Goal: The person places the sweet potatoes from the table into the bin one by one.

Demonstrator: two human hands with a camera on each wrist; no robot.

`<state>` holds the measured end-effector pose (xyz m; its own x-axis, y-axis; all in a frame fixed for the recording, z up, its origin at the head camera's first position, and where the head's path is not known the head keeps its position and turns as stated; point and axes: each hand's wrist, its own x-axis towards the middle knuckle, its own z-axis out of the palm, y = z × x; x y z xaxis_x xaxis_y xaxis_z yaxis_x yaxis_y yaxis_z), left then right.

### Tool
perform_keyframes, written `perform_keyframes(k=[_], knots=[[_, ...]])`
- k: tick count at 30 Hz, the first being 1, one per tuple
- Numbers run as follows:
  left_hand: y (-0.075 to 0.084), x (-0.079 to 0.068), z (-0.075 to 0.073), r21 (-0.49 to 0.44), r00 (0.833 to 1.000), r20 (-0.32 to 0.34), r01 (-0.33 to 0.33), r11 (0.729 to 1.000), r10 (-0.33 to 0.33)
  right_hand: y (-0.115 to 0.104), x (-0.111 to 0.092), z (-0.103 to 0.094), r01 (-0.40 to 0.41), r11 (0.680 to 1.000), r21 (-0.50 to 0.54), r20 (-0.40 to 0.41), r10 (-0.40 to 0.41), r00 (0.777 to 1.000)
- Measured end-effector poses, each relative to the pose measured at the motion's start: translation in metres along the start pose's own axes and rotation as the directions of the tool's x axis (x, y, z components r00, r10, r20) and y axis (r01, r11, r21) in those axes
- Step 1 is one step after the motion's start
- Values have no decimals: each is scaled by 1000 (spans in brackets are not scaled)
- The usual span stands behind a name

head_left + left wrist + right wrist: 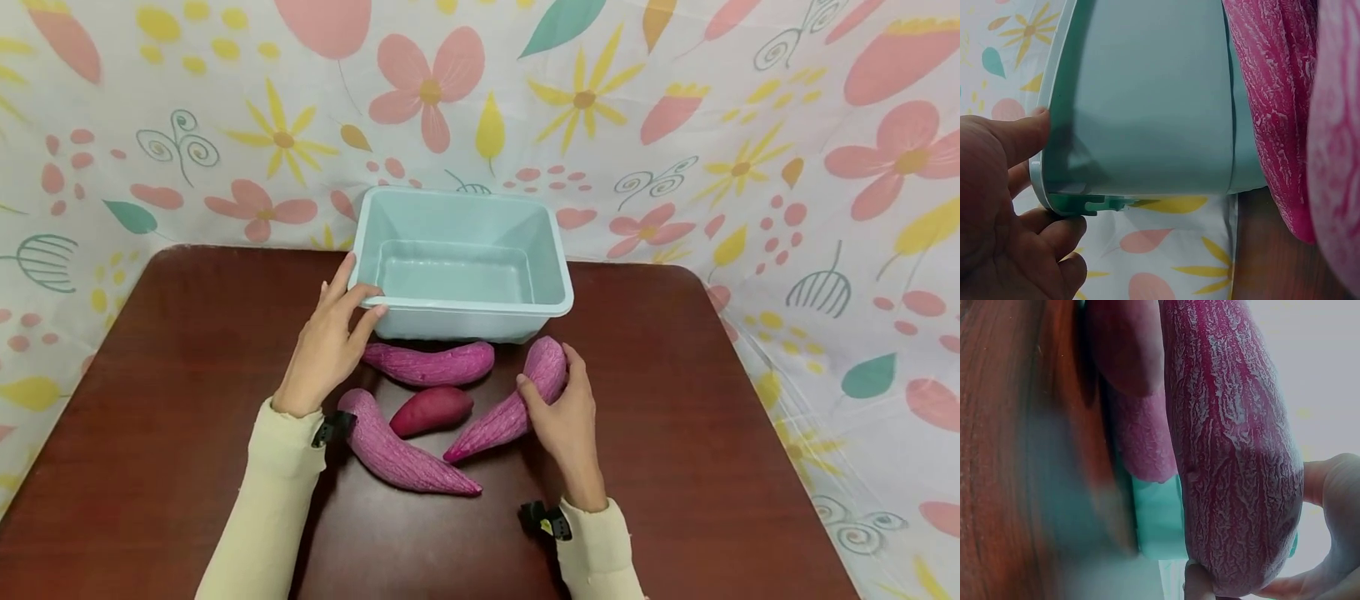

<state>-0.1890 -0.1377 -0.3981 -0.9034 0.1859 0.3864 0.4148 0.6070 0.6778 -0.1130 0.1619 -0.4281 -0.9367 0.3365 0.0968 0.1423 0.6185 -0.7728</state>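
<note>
My left hand grips the front left corner of a pale blue plastic bin; in the left wrist view the thumb lies on its rim and other fingers curl beneath. My right hand holds a purple sweet potato round its thick upper end, its narrow tip pointing down-left. Close up in the right wrist view, this sweet potato shows pale wrinkled streaks. Between my hands lie a smooth red sweet potato, a curved purple one nearer me, and another purple one along the bin's front.
The dark brown table extends to both sides of the bin. Behind it hangs a white floral cloth, close to the bin's back edge. The bin's inside floor shows no contents.
</note>
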Motion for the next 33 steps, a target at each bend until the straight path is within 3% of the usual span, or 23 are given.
perform_keyframes(k=[15, 33], knots=[[0, 2, -1, 5, 1000, -4, 3, 1000, -3, -21, -4, -17, -12, 997, 74, 22, 10, 1000], [1, 2, 0, 7, 1000, -6, 20, 1000, -19, -38, -7, -30, 70, 994, 84, -41, -67, 997]])
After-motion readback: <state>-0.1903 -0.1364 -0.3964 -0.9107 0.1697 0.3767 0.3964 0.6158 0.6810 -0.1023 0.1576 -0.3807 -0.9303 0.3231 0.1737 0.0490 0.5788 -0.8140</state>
